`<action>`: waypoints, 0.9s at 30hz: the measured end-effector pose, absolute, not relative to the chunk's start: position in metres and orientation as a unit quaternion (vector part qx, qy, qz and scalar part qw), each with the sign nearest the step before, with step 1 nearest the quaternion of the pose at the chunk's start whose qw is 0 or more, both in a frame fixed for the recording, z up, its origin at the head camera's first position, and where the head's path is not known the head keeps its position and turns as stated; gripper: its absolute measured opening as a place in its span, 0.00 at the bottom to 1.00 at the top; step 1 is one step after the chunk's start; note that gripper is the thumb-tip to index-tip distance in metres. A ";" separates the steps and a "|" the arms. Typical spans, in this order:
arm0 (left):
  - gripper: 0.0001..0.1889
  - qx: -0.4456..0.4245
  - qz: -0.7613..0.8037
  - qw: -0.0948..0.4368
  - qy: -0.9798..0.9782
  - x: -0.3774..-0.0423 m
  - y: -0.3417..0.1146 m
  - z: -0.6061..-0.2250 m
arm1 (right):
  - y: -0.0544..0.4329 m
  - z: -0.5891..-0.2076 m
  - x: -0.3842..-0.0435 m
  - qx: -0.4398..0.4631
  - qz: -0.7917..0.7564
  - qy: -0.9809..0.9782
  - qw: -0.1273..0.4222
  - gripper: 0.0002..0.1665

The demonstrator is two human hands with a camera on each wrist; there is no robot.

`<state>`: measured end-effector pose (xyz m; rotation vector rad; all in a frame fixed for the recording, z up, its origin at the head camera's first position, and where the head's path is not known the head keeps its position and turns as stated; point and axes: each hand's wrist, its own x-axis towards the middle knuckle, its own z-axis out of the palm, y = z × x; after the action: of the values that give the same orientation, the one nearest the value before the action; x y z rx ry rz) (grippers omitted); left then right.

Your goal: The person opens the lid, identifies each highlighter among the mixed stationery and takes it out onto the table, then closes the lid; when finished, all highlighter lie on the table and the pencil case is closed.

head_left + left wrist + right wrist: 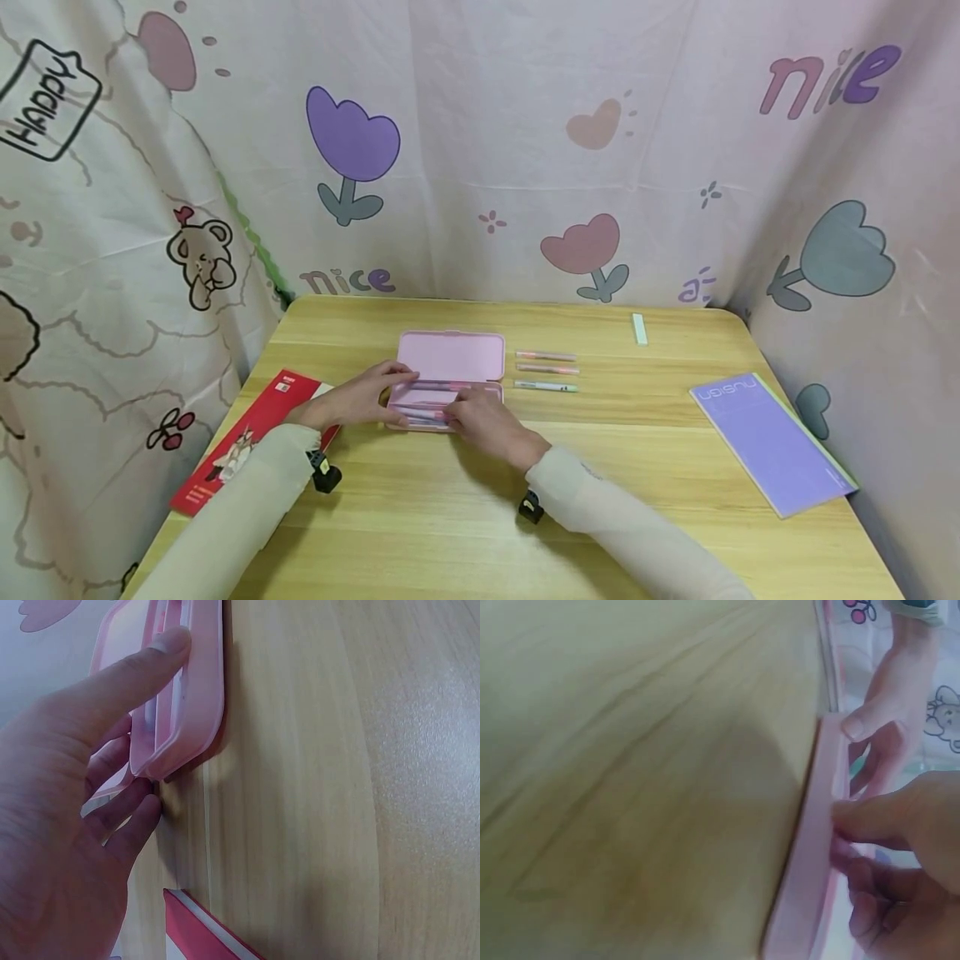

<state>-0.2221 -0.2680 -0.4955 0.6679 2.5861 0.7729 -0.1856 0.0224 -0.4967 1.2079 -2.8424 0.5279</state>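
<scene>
A pink pencil case [452, 354] lies open on the table, its lid folded back toward the curtain. Several pens [423, 414] lie inside it. My left hand [367, 396] holds the case's left end; in the left wrist view the thumb rests across the front rim [206, 697] and the other fingers lie behind the end. My right hand [487, 421] is over the right part of the case with curled fingers. Its thumb and fingertips pinch at a pen just inside the front wall [810, 847], in the right wrist view, but the fingers hide most of it.
Right of the case lie two pinkish pens [547, 368] and a green pen [546, 386]. A small pale green stick [639, 329] is near the back edge. A red book [255, 442] lies under the left forearm, and a purple notebook [772, 446] at the right.
</scene>
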 end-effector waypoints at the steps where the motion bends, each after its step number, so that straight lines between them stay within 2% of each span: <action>1: 0.50 0.237 0.272 0.178 0.916 -0.222 -0.268 -0.496 | 0.022 -0.496 -0.185 0.383 0.164 -0.909 0.001 0.10; 9: 0.50 0.233 0.274 0.183 0.915 -0.222 -0.267 -0.496 | 0.019 -0.493 -0.184 0.356 0.180 -0.917 -0.024 0.09; 15: 0.50 0.235 0.276 0.181 0.914 -0.222 -0.267 -0.496 | 0.027 -0.494 -0.187 0.338 0.226 -0.914 -0.006 0.07; 27: 0.49 0.233 0.272 0.186 0.915 -0.224 -0.268 -0.497 | 0.119 -0.497 -0.201 0.276 0.288 -0.917 0.030 0.10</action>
<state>-0.2241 -0.2679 -0.4972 0.6559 2.5774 0.7674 -0.2011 0.1188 -0.4967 0.8500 -2.8253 0.8862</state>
